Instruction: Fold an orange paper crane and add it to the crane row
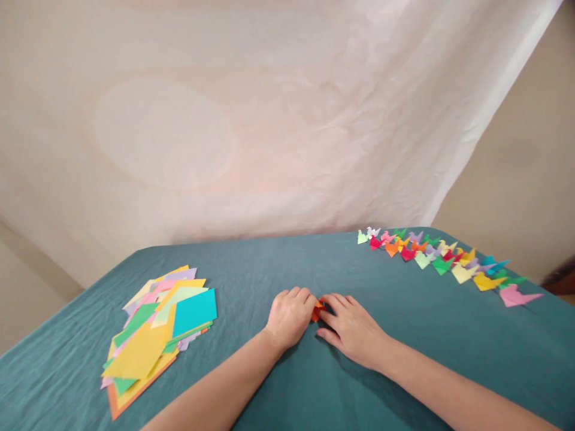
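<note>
A small piece of orange-red folded paper (318,309) lies on the teal tablecloth (251,269) near the front middle, mostly hidden between my hands. My left hand (290,316) rests knuckles up with its fingers curled against the paper's left side. On the paper's right side, my right hand (350,326) presses it with fingers held together and bent. Both hands meet over the paper.
A loose pile of coloured paper squares (157,326) lies at the front left. Several finished folded paper cranes (442,257) in many colours stand in rows at the back right, near the table's edge. A pale cloth backdrop (269,120) hangs behind the table.
</note>
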A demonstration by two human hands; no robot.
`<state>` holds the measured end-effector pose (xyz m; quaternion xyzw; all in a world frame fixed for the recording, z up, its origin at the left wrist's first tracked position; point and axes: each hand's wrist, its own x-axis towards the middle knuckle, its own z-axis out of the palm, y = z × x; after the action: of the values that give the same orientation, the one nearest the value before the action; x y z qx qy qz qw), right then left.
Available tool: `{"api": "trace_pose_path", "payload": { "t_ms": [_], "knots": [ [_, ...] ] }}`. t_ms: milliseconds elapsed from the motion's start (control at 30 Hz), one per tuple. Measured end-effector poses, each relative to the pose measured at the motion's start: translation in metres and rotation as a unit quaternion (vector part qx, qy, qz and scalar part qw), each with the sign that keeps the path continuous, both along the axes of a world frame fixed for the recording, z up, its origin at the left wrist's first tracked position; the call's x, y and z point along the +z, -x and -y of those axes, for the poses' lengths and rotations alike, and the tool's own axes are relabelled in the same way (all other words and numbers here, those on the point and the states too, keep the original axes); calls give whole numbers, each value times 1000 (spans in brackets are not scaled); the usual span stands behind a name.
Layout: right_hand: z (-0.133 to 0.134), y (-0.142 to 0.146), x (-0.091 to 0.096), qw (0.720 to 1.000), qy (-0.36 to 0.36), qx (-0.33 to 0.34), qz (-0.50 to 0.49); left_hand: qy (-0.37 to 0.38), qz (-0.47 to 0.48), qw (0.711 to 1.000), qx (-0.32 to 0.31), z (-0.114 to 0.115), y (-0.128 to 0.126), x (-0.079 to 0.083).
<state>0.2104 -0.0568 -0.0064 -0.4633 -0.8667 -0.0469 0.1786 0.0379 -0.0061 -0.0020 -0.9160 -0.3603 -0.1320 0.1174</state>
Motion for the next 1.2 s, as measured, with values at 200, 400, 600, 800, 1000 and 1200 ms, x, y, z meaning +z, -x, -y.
{"api": "trace_pose_path", "payload": {
  "t_ms": [200,400,600,800,1000,1200],
  "knots": [
    [-1,-1,-2,1000,6,0,5,101,92,990,43,-9,2,-5],
    [-1,-1,-2,1000,9,0,10,124,88,987,56,-10,0,-5],
    [-1,-1,0,1000,28,-1,9,125,85,988,34,7,6,5],
    [1,-2,1,999,33,-1,-6,148,137,978,45,17,8,2],
    [0,-6,-7,996,24,22,-84,167,192,966,50,8,10,-8],
    [-13,-17,-16,959,82,-5,-271,181,215,958,57,6,10,-11]
  ]
}}
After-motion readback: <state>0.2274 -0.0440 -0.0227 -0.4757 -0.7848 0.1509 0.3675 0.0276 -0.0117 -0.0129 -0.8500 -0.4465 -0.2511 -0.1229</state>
